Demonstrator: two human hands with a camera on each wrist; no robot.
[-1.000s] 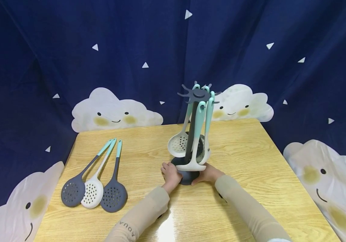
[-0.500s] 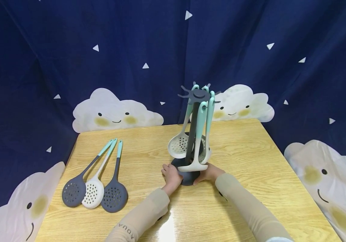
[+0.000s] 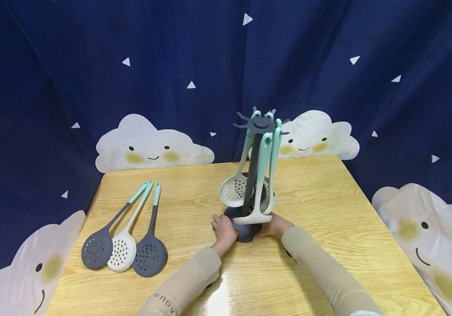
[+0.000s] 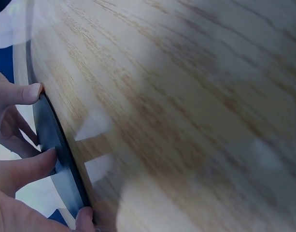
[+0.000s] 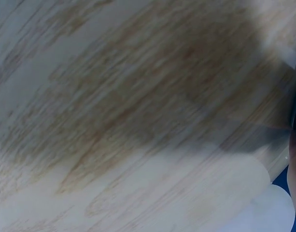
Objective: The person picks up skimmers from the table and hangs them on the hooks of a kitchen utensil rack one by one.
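Observation:
In the head view a dark utensil stand stands upright on the table, topped by a ring of hooks. My left hand grips the left side of its round base, and my right hand holds the right side. From the hooks hang several mint-handled utensils: a white ladle at the front, a white skimmer at the left, others partly hidden behind. The left wrist view shows fingers and thumbs of both hands at the rim of the base. Only a bit of hand shows in the right wrist view.
Three skimmers lie on the left of the wooden table: a dark one, a white one and another dark one, handles pointing away. A blue curtain with clouds hangs behind the table and at its sides.
The stand's top and hanging utensils have shifted slightly to the right in the head view. Both hands stay at its base; the three skimmers lie as before.

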